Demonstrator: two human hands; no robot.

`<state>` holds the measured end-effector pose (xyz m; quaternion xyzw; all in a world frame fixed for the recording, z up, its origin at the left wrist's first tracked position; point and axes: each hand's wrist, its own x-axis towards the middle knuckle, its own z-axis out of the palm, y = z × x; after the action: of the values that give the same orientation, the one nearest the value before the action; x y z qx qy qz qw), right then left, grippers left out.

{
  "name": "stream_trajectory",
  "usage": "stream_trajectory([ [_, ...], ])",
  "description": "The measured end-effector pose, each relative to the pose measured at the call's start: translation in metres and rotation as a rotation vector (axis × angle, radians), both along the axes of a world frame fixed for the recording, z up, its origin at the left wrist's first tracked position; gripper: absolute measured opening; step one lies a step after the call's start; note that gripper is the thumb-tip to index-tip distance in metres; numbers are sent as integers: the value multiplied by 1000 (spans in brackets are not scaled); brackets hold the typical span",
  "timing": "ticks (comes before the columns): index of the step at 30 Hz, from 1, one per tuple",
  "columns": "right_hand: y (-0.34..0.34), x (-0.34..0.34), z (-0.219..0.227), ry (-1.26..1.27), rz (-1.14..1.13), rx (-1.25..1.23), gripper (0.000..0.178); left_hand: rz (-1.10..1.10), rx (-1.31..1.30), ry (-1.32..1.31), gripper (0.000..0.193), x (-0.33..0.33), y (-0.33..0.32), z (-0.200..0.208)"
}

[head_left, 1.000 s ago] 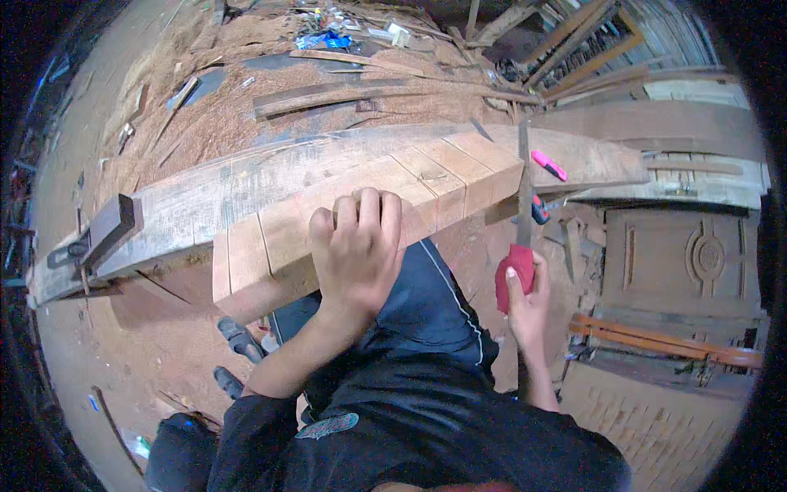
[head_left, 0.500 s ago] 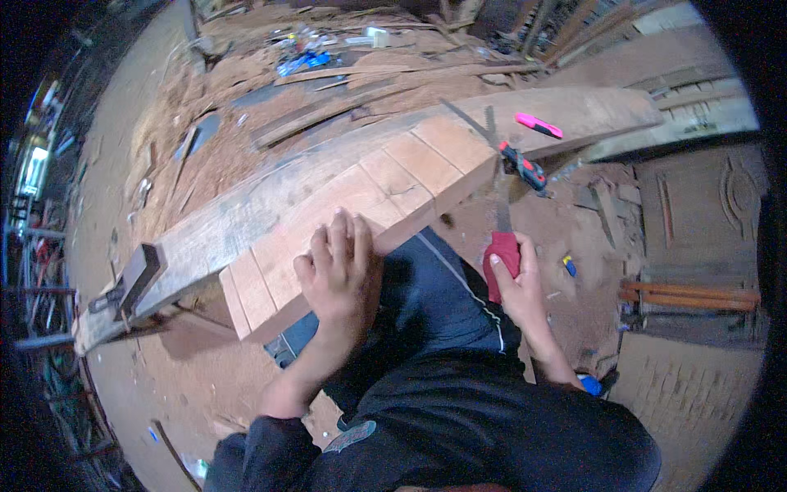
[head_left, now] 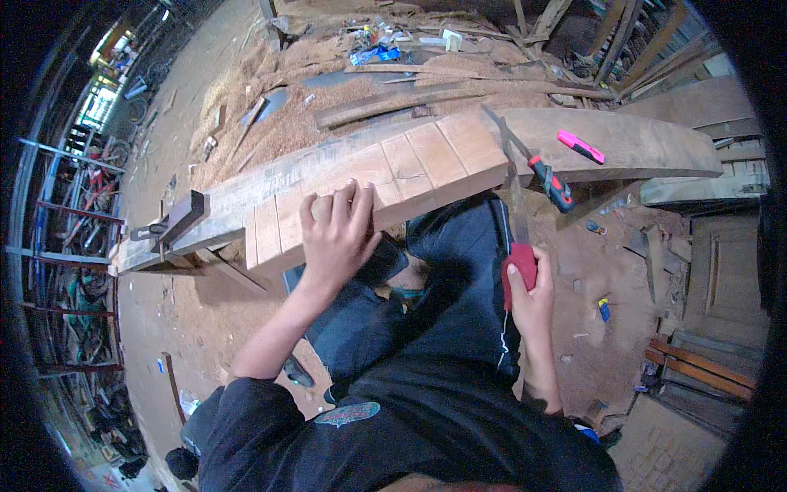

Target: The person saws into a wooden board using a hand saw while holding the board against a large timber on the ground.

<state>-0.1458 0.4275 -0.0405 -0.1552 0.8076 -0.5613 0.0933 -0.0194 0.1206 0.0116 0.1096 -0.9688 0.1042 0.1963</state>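
Since a moment ago the right hand (head_left: 533, 299), gripping the red-handled handsaw (head_left: 518, 238), has lowered, so the left hand (head_left: 336, 234), spread flat, should press the glued plank panel (head_left: 393, 176) firmly.

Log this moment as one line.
left hand flat on wooden plank | right hand grips red-handled saw | clamp at plank edge

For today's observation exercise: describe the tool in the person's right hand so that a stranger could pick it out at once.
Start at the long wooden plank across the picture. At its near edge, right of the left hand, a hand saw runs down into the right hand. Its red grip sets it apart from the pink marker and the red-and-black clamp nearby.
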Motion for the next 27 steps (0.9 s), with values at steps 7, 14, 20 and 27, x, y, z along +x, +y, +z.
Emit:
stream_trajectory([
  [7,24,-6,-10,20,-70,-70,35,-132,-20,-40,90,-11,-42,25],
  [14,8,11,28,-171,-79,-159,54,-257,184,-152,82,-28,-94,58],
  [20,-3,35,15,181,-66,-153,67,-168,390,-271,80,-47,-115,70],
  [27,-46,43,60,236,128,-66,61,-75,489,-197,83,-67,-128,57],
])
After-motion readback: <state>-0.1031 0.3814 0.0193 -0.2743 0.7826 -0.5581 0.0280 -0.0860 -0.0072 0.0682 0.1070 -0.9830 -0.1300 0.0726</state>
